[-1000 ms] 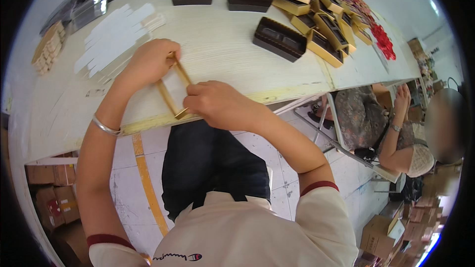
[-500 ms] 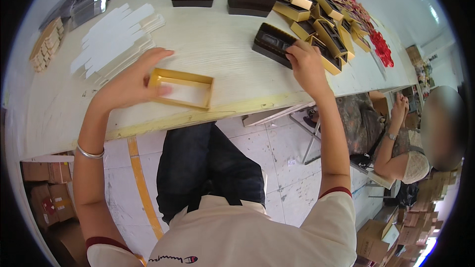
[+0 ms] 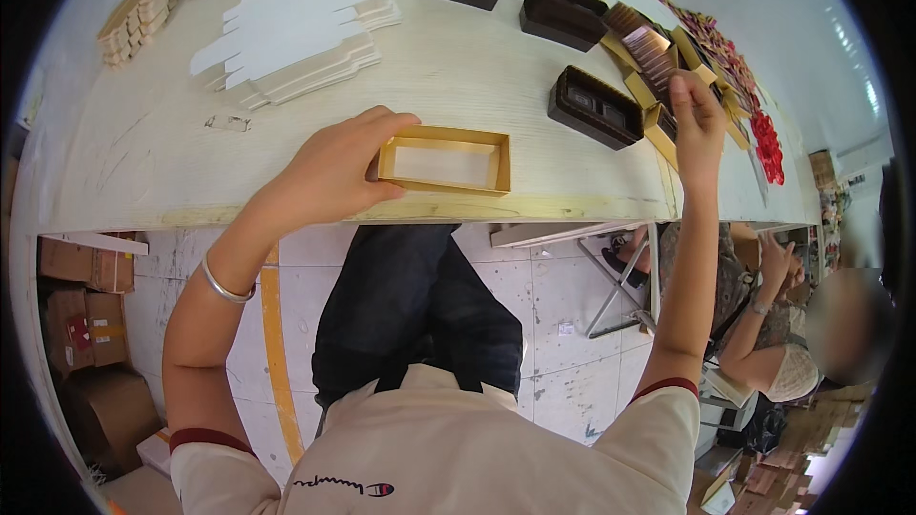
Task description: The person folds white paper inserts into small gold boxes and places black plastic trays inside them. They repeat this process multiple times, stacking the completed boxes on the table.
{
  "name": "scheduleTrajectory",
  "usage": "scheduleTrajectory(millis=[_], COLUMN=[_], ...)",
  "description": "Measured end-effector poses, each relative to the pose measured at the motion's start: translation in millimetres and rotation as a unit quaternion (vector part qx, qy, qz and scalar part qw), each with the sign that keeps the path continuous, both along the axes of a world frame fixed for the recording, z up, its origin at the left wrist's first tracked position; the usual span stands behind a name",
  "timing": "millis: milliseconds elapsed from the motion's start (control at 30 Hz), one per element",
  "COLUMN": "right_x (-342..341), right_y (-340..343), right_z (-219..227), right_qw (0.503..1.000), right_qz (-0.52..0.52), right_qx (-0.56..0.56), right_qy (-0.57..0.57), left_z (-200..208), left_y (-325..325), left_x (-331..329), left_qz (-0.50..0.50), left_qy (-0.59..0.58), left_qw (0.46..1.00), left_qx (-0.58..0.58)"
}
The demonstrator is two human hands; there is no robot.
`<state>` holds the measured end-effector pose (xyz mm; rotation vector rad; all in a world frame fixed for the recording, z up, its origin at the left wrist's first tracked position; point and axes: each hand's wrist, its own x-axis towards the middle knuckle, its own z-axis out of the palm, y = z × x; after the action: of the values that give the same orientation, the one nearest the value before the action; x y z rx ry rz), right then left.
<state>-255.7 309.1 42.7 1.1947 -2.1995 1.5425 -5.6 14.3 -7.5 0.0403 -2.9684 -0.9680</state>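
Observation:
At the table's front edge lies an open, shallow gold box [image 3: 447, 188] with a white inside. My left hand [image 3: 329, 167] grips its left end, thumb at the near side and fingers at the far side. On the right, my right hand [image 3: 699, 124] is raised with thumb and fingertips pinched on a ribbed brown plastic tray [image 3: 647, 50]. That tray is tilted above a heap of gold boxes [image 3: 660, 129], partly hiding them. Left of my right hand stands a stack of dark brown plastic trays [image 3: 596, 113] with moulded hollows.
Flat white cartons [image 3: 291, 29] lie stacked at the back left, beside a pile of cream-coloured pieces [image 3: 138, 14]. More dark tray stacks [image 3: 563, 14] stand at the back. Red decorations [image 3: 766, 148] line the right. A person [image 3: 763, 334] sits below the table's right end.
My left hand has closed on the gold box's end. My right hand has lifted a brown tray from the nearer stack and moved right. The view has shifted too.

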Motion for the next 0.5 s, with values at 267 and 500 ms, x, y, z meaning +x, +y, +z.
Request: scheduleTrajectory(millis=[267, 500], right_x=[76, 92], right_y=[-72, -110], right_z=[1, -19], right_qw=[0.911, 0.911], right_qz=[0.159, 0.134], right_qx=[0.313, 0.321], right_qy=[-0.216, -0.222], left_z=[5, 3], left_y=[17, 19], left_x=[4, -1], left_qz=[0.014, -0.017], left_qy=[0.061, 0.040], left_qw=[0.998, 0.998], left_qx=[0.032, 0.045])
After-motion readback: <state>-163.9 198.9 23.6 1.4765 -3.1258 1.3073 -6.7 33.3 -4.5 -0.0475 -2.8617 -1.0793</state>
